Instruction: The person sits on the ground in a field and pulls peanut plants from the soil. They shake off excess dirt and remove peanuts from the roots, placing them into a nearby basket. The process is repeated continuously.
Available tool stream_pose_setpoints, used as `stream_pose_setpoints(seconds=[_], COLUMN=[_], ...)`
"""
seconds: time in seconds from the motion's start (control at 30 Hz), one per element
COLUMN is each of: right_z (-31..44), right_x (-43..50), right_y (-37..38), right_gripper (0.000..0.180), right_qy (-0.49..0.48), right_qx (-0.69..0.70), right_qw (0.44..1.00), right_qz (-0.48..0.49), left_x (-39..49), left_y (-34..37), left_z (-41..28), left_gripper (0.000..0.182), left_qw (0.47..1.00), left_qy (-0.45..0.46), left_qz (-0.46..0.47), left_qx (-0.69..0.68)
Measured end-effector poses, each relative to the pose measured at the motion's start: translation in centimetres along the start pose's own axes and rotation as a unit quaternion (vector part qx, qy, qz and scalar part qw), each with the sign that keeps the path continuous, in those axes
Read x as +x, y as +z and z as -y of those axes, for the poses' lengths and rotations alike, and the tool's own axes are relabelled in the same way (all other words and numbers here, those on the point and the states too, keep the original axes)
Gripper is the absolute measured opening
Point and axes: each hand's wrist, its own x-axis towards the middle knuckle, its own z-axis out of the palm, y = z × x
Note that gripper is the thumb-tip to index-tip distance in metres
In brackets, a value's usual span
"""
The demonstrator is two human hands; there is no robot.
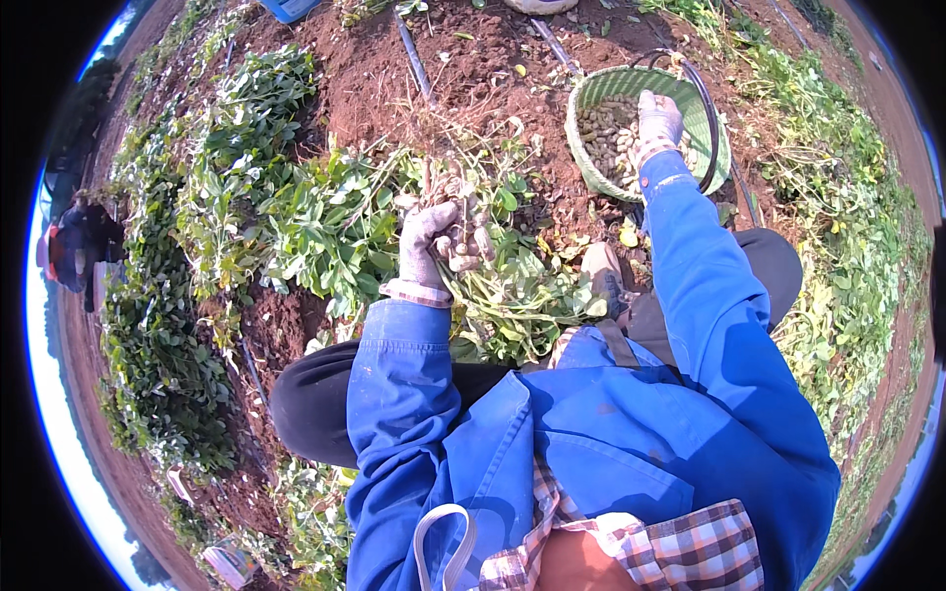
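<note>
My gloved left hand [426, 247] grips an uprooted peanut plant near its root end. A cluster of peanut pods [464, 247] hangs beside the fingers, and the leafy stems [517, 310] trail down towards my lap. My gloved right hand [659, 118] is over the inside of a green woven basket [591, 166] with a dark handle [713, 133]. Loose peanuts [610, 137] cover the basket's bottom. The fingers of that hand look curled, but whether any pods are in them cannot be made out.
Pulled peanut plants [332, 214] lie in front and to the left on reddish soil [355, 81]. Black drip hoses [415, 59] cross the ground. A blue container [288, 7] stands at the top edge. Another person [81, 247] is at the far left. More plants [835, 221] line the right.
</note>
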Motion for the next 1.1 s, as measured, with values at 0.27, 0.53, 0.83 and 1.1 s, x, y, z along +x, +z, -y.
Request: stream_pose_setpoints(seconds=[0.27, 0.53, 0.83, 1.1], right_z=[2.7, 5.2, 5.6, 4.6], right_x=[-11.3, -22.8, -20.9, -20.0], right_y=[3.7, 3.0, 3.3, 4.3], right_gripper=[0.048, 0.017, 0.026, 0.034], right_qy=[0.072, 0.084, -0.282, -0.253], right_qx=[0.316, 0.424, -0.025, -0.152], right_qw=[0.728, 0.724, 0.877, 0.864], right_qz=[0.604, 0.538, 0.389, 0.408], left_x=[1.1, 0.7, 0.8, 1.2], left_y=[-1.3, -1.4, 0.4, 1.2], left_z=[1.4, 1.2, 0.8, 0.9], left_gripper=[0.045, 0.030, 0.032, 0.029], left_qw=[0.995, 0.999, 0.999, 0.998], left_qy=[-0.016, -0.015, -0.013, 0.014], left_qz=[0.045, 0.004, 0.015, 0.001], left_qx=[-0.083, -0.046, 0.041, 0.063])
